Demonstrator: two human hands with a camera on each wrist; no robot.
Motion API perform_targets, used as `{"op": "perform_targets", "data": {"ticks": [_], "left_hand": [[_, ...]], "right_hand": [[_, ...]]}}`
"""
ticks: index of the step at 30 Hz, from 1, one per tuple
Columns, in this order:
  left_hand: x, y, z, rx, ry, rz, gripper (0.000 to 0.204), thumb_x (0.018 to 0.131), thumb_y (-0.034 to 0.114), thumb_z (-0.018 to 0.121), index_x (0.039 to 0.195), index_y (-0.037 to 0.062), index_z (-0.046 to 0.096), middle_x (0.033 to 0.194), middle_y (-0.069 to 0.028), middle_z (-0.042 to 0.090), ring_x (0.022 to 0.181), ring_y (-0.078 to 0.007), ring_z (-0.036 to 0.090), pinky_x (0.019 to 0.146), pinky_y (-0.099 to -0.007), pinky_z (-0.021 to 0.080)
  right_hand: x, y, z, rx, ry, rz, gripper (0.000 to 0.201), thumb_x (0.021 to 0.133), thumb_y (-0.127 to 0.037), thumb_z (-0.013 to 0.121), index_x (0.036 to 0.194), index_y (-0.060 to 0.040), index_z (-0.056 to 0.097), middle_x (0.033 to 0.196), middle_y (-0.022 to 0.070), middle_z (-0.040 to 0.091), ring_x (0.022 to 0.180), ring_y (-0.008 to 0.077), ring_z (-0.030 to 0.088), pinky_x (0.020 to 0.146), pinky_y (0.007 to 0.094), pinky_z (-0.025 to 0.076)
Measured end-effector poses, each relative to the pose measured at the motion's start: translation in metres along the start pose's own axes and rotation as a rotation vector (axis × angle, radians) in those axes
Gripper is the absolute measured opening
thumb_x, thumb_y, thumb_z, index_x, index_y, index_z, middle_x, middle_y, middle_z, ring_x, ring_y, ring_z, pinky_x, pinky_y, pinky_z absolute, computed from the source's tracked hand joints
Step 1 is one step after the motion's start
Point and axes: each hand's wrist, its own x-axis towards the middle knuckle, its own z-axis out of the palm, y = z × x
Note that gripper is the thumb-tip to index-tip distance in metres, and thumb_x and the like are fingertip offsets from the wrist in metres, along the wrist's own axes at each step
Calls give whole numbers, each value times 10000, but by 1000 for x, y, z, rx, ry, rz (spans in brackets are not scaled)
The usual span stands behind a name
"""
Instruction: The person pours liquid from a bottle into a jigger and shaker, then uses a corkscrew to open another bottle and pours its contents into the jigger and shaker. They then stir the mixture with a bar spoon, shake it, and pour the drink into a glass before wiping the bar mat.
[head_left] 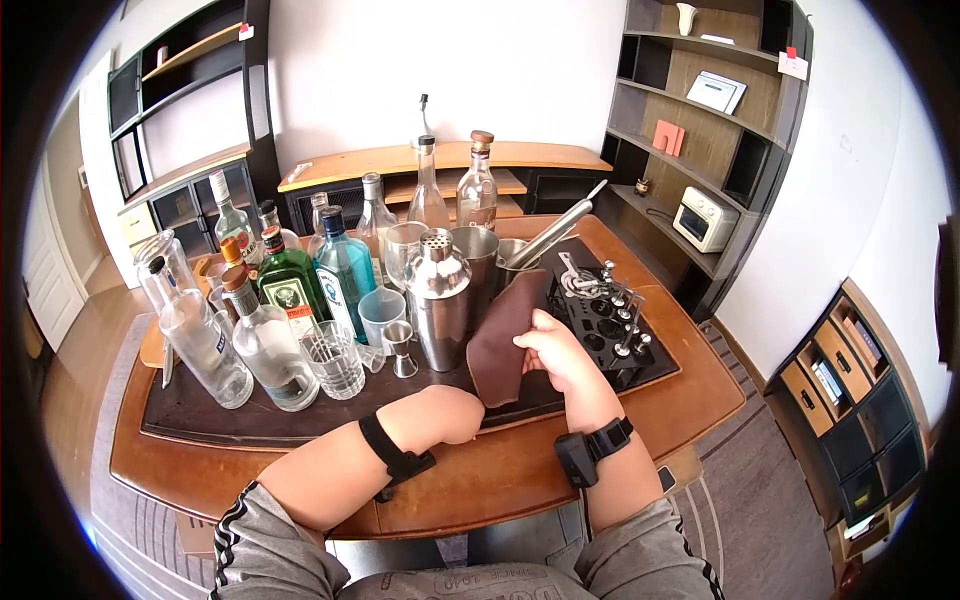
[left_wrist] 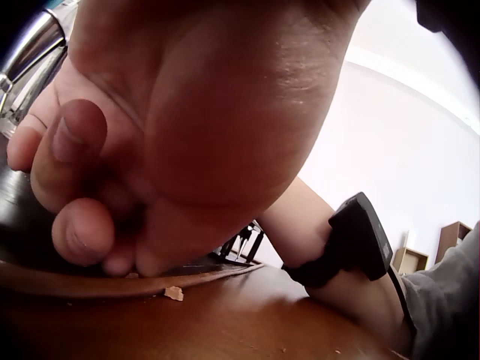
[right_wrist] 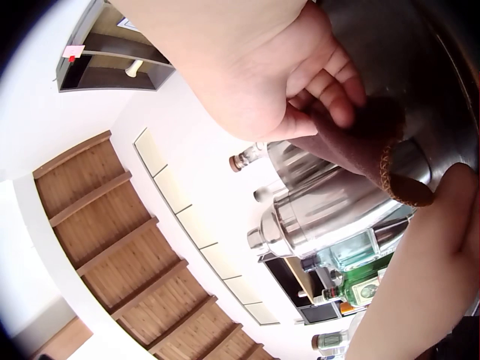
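A brown leather piece with a stitched edge (right_wrist: pixel 386 157) stands tilted in front of the metal cocktail shaker (head_left: pixel 438 300). My right hand (head_left: pixel 550 348) pinches its right side between thumb and fingers. My left hand (head_left: pixel 452 412) is low at the table's front, beside the leather's lower end. In the left wrist view, the fingers (left_wrist: pixel 82 232) curl down with thumb and forefinger together at the mat's edge; I cannot tell whether they pinch anything. A small tan crumb (left_wrist: pixel 174 293) lies close by. A steel jigger (head_left: pixel 402 350) and a cut-glass tumbler (head_left: pixel 335 362) stand left of the shaker.
Several bottles, such as a green one (head_left: pixel 287 280) and a blue one (head_left: pixel 343 262), crowd the dark mat's left side. Behind the leather is a metal cup (head_left: pixel 472 250) beside long tongs (head_left: pixel 560 222). Bar tools on a black stand (head_left: pixel 612 315) occupy the right.
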Motion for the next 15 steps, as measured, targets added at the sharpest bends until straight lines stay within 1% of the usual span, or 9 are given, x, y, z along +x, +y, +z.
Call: {"op": "perform_targets", "data": {"ticks": [1, 4, 7, 8, 11, 12, 15], "left_hand": [[2, -9, 7, -25, 36, 29, 240, 853, 196, 565, 941, 24, 707, 882, -202, 690, 833, -379, 666, 727, -423, 522], [-15, -25, -5, -237, 13, 157, 253, 875, 249, 577, 903, 19, 677, 774, -165, 666, 725, -329, 642, 674, -396, 490], [-34, -33, -13, -473, -88, 87, 268, 897, 269, 568, 848, 17, 646, 700, -114, 625, 652, -258, 594, 625, -369, 454], [-42, -32, -17, -433, -81, 84, 279, 915, 283, 567, 831, 24, 628, 671, -86, 600, 637, -215, 574, 615, -352, 442], [-59, -20, -22, -463, -94, 155, 289, 927, 298, 569, 860, 28, 645, 688, -98, 607, 658, -232, 581, 638, -361, 448], [-56, -21, -15, -401, -94, 175, 304, 932, 321, 574, 900, 32, 661, 735, -124, 631, 709, -256, 605, 676, -376, 458], [-59, -14, -19, -384, -86, 195, 307, 930, 330, 577, 941, 40, 674, 798, -152, 653, 766, -289, 625, 711, -388, 465]], "right_hand": [[0, 0, 0, 8, -2, -2, 221, 874, -71, 547, 1094, -78, 560, 903, 36, 642, 695, 143, 626, 628, 291, 526], [2, 2, -2, 27, -10, -17, 222, 872, -58, 545, 1093, -79, 561, 890, 32, 641, 691, 139, 624, 629, 287, 524], [3, 3, -4, 43, -21, -33, 226, 872, -50, 545, 1096, -76, 560, 887, 34, 641, 692, 138, 624, 633, 287, 525], [2, 1, -4, 40, -26, -30, 229, 872, -49, 546, 1099, -73, 560, 889, 36, 642, 694, 140, 626, 634, 288, 526], [1, 3, -3, 33, -30, -27, 228, 874, -47, 545, 1100, -67, 562, 895, 43, 647, 698, 144, 631, 636, 291, 528], [2, 2, -3, 31, -29, -33, 227, 874, -46, 544, 1099, -65, 563, 897, 45, 648, 699, 146, 633, 637, 292, 529], [2, 3, -5, 34, -6, -31, 221, 873, -46, 543, 1092, -65, 569, 898, 46, 652, 694, 147, 635, 631, 293, 529]]}}
